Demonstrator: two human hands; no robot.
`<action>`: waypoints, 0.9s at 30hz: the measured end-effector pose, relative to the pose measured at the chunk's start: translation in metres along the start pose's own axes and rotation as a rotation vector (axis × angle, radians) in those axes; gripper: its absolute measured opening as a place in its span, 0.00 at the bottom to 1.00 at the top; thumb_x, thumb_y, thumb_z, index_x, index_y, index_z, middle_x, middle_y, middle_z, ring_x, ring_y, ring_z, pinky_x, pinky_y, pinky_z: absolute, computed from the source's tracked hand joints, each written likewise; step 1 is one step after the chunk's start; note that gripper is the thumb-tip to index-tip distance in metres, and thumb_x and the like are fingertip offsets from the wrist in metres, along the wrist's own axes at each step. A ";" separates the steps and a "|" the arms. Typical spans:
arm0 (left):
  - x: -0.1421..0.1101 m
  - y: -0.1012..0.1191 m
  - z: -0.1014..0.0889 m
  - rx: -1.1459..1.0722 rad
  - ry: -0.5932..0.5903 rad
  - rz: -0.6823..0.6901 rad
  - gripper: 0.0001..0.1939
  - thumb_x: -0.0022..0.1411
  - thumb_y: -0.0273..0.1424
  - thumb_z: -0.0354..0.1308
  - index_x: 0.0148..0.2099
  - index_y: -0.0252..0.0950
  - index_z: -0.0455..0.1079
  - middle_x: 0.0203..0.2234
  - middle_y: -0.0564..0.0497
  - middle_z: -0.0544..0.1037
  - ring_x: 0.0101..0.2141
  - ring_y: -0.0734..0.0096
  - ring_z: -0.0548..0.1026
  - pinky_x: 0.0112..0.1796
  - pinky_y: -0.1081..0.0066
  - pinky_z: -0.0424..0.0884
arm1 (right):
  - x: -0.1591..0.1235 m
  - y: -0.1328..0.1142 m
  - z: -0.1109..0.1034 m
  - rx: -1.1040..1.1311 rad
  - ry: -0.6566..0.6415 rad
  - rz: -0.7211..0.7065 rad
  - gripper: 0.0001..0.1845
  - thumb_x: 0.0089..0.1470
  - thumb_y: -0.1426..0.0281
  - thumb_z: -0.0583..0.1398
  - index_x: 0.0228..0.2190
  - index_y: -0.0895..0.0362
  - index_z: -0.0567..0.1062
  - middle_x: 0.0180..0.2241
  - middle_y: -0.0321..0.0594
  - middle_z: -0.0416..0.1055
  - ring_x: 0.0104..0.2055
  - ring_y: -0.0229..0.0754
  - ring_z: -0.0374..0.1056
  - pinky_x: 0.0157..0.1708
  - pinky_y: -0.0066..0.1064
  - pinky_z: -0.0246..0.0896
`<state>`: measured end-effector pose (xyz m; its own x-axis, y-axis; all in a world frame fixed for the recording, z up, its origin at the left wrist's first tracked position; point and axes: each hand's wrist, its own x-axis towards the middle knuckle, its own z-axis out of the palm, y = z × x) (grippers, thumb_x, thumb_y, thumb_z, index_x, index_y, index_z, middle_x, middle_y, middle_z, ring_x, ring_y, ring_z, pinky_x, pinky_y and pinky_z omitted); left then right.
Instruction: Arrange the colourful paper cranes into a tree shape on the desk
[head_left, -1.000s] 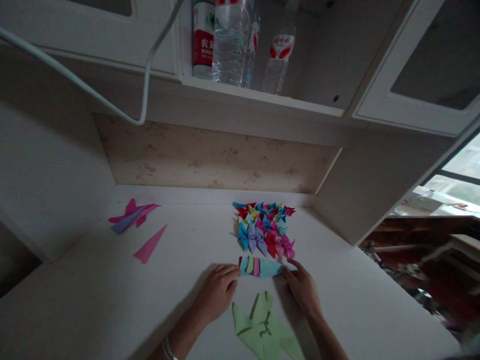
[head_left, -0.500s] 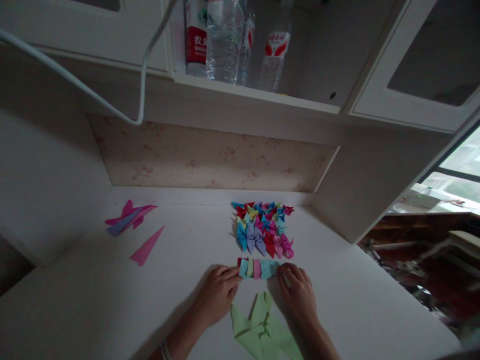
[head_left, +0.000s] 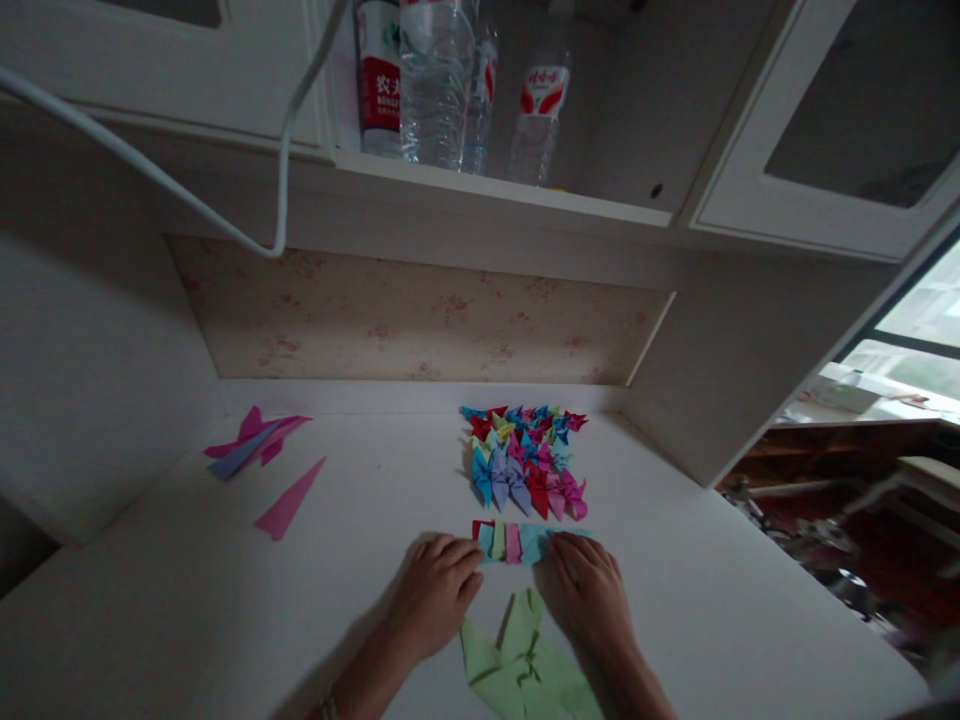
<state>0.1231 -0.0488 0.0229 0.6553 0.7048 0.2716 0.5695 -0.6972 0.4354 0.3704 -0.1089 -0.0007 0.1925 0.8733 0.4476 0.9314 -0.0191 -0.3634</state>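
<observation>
Pressing paper strip [head_left: 513, 543] to table [head_left: 367, 510], just nearer than paper birds [head_left: 525, 462], with left hand [head_left: 439, 590] at left end, right hand [head_left: 592, 592] curled over right, presumably to keep it flat. Cannot tell whether pinched by either.

There are two hands [head_left: 442, 592] [head_left: 589, 590], four bottles [head_left: 380, 85] [head_left: 435, 95] [head_left: 482, 105] [head_left: 540, 115] and one large green paper [head_left: 532, 670].

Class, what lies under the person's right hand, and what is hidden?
Part of the light-blue paper lies under the right hand, showing to its left and as a sliver beyond. The stretch beneath the hand is covered.
</observation>
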 end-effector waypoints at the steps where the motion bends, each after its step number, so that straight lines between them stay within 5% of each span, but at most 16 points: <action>1: 0.000 0.000 0.000 0.007 0.003 0.003 0.13 0.65 0.33 0.51 0.50 0.46 0.71 0.48 0.53 0.76 0.48 0.61 0.68 0.48 0.59 0.61 | 0.000 0.002 0.001 0.026 0.017 0.007 0.16 0.59 0.63 0.53 0.38 0.52 0.79 0.42 0.44 0.77 0.45 0.49 0.68 0.48 0.40 0.58; 6: 0.001 0.002 0.001 0.023 0.012 0.001 0.13 0.66 0.34 0.51 0.50 0.48 0.71 0.47 0.53 0.76 0.48 0.61 0.68 0.47 0.58 0.61 | -0.006 0.013 0.004 0.144 0.139 0.148 0.21 0.59 0.58 0.51 0.43 0.56 0.77 0.35 0.46 0.76 0.39 0.49 0.68 0.43 0.39 0.59; 11: -0.001 0.002 0.000 -0.039 0.026 -0.023 0.16 0.66 0.33 0.50 0.54 0.46 0.68 0.51 0.52 0.74 0.50 0.62 0.68 0.51 0.57 0.62 | -0.014 0.017 0.001 0.245 0.128 0.243 0.27 0.60 0.57 0.48 0.54 0.57 0.69 0.25 0.40 0.73 0.34 0.48 0.67 0.41 0.38 0.58; 16: -0.013 -0.004 -0.023 -0.251 0.050 -0.060 0.16 0.67 0.32 0.47 0.53 0.43 0.70 0.50 0.50 0.75 0.49 0.68 0.71 0.50 0.68 0.66 | -0.010 0.006 -0.011 0.454 0.111 0.289 0.30 0.56 0.54 0.51 0.56 0.55 0.68 0.26 0.40 0.75 0.34 0.48 0.68 0.41 0.38 0.60; 22: -0.048 -0.051 -0.061 -0.504 0.119 -0.317 0.15 0.65 0.37 0.48 0.38 0.38 0.75 0.29 0.52 0.78 0.30 0.71 0.74 0.32 0.75 0.69 | 0.034 -0.058 -0.022 0.785 -0.008 0.388 0.37 0.55 0.51 0.53 0.59 0.59 0.62 0.12 0.30 0.64 0.14 0.38 0.57 0.18 0.29 0.54; 27: -0.073 -0.102 -0.074 -0.554 0.215 -0.510 0.18 0.64 0.41 0.48 0.37 0.35 0.74 0.24 0.53 0.75 0.23 0.73 0.70 0.25 0.75 0.64 | 0.082 -0.145 0.013 0.833 -0.349 0.131 0.34 0.58 0.61 0.49 0.63 0.58 0.52 0.17 0.32 0.73 0.16 0.38 0.64 0.20 0.27 0.60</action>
<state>-0.0198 -0.0193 0.0221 0.2362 0.9699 0.0583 0.4067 -0.1532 0.9006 0.2476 -0.0284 0.0781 0.0506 0.9892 0.1375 0.3586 0.1105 -0.9269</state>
